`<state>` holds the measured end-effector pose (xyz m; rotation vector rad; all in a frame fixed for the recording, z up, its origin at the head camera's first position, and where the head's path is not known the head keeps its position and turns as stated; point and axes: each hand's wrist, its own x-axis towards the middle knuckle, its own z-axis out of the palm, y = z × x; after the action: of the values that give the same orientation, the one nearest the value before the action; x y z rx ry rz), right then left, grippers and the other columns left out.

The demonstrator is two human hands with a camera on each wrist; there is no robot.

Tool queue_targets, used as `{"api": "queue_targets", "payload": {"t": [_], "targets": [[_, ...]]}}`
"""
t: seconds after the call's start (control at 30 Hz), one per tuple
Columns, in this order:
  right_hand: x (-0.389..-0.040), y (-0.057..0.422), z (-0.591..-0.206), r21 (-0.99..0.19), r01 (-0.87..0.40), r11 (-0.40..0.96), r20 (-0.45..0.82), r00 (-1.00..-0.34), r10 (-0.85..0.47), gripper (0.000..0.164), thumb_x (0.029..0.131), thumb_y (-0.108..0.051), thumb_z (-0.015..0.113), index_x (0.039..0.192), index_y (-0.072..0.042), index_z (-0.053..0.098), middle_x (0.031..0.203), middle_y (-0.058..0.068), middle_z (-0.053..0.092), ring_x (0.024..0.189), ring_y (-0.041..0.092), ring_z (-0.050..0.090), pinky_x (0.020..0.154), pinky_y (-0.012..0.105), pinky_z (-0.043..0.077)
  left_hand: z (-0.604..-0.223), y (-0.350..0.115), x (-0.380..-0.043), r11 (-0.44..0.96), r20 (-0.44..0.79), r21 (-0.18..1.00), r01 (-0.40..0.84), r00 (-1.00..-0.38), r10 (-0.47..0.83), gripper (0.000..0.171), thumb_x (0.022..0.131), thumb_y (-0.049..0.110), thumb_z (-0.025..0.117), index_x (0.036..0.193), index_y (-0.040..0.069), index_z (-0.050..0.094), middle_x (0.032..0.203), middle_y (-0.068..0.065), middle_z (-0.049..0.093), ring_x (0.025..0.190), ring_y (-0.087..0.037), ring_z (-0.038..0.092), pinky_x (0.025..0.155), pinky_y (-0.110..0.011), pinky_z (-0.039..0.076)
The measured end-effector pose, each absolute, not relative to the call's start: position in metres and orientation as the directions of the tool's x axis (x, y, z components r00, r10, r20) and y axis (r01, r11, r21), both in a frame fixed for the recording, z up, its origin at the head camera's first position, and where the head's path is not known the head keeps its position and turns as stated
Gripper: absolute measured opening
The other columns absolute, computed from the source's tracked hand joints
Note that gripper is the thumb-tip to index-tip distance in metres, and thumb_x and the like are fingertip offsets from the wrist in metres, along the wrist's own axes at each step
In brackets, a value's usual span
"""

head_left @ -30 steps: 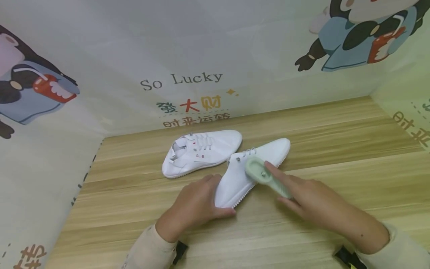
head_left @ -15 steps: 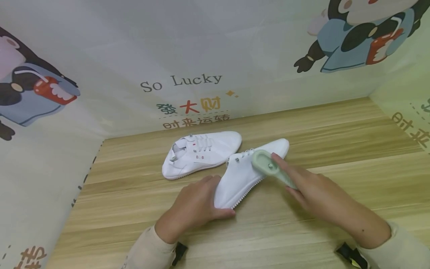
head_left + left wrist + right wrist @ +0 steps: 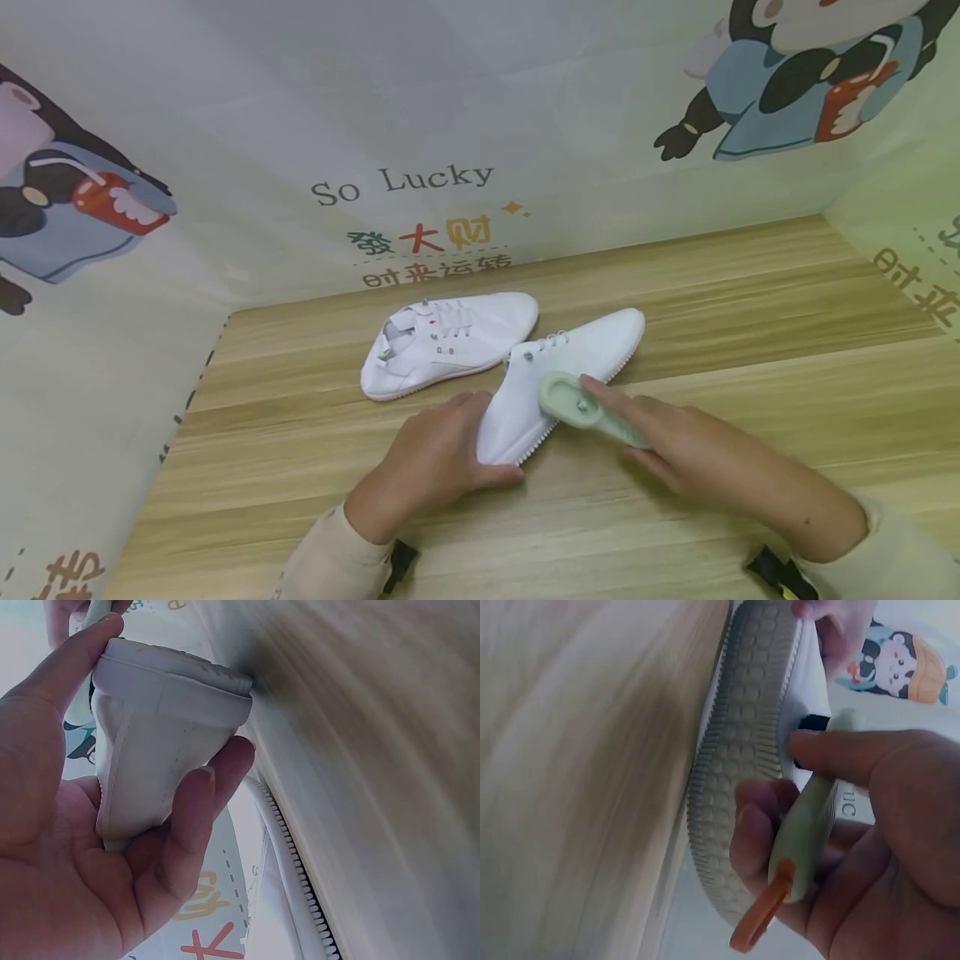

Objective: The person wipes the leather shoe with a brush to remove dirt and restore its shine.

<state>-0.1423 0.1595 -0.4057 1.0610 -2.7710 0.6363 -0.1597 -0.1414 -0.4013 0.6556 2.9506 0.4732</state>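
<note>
My left hand (image 3: 435,454) grips the heel of a white lace-up sneaker (image 3: 592,346), which is tipped on its side edge with the toe pointing to the far right. In the left wrist view my thumb and fingers wrap round its heel (image 3: 165,727). My right hand (image 3: 697,442) holds a pale green brush (image 3: 570,400) by its handle, its head against the sneaker's side near the heel half. The right wrist view shows dark bristles (image 3: 810,739), an orange hanging loop (image 3: 761,915) and the sneaker's textured sole (image 3: 742,735).
A second white sneaker (image 3: 465,333) lies just behind, sole down, toe to the right. Both stand on a wood-grain tabletop (image 3: 750,350), bounded by printed cloth walls (image 3: 585,125) at the back and sides.
The brush in my right hand moved toward the toe half a second ago, then came back down the sneaker's side toward the heel. My left hand and both sneakers stay nearly still.
</note>
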Motion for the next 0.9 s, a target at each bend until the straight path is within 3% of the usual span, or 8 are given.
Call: {"api": "queue_targets", "payload": {"t": [0.3, 0.63, 0.9], "targets": [[-0.146, 0.170, -0.405, -0.343, -0.549, 0.762, 0.261, -0.835, -0.484, 0.093, 0.088, -0.005, 0.073, 0.160, -0.019, 0.017, 0.122, 0.024, 0.067, 0.093, 0.033, 0.071, 0.073, 0.046, 0.059, -0.401, -0.141, -0.160, 0.864, -0.027, 0.315, 0.392, -0.907, 0.421, 0.062, 0.066, 0.060, 0.085, 0.104, 0.019, 0.059, 0.083, 0.009, 0.054, 0.068, -0.010, 0.050, 0.057, -0.028, 0.040], [-0.153, 0.176, -0.400, -0.351, -0.473, 0.808, 0.214, -0.881, -0.422, 0.093, 0.089, -0.004, 0.071, 0.161, -0.016, 0.013, 0.106, 0.026, 0.069, 0.078, 0.030, 0.068, 0.061, 0.044, 0.056, -0.401, -0.140, -0.159, 0.874, -0.018, 0.279, 0.398, -0.908, 0.420, 0.061, 0.065, 0.063, 0.084, 0.099, 0.019, 0.058, 0.082, 0.009, 0.054, 0.067, -0.010, 0.050, 0.056, -0.028, 0.039], [-0.156, 0.179, -0.399, -0.364, -0.462, 0.808, 0.206, -0.887, -0.414, 0.092, 0.090, -0.001, 0.067, 0.161, -0.014, 0.010, 0.119, 0.033, 0.065, 0.087, 0.036, 0.070, 0.066, 0.045, 0.058, -0.397, -0.144, -0.159, 0.878, -0.012, 0.246, 0.411, -0.904, 0.426, 0.060, 0.063, 0.062, 0.085, 0.096, 0.020, 0.058, 0.079, 0.010, 0.055, 0.064, -0.009, 0.048, 0.054, -0.028, 0.038]]}}
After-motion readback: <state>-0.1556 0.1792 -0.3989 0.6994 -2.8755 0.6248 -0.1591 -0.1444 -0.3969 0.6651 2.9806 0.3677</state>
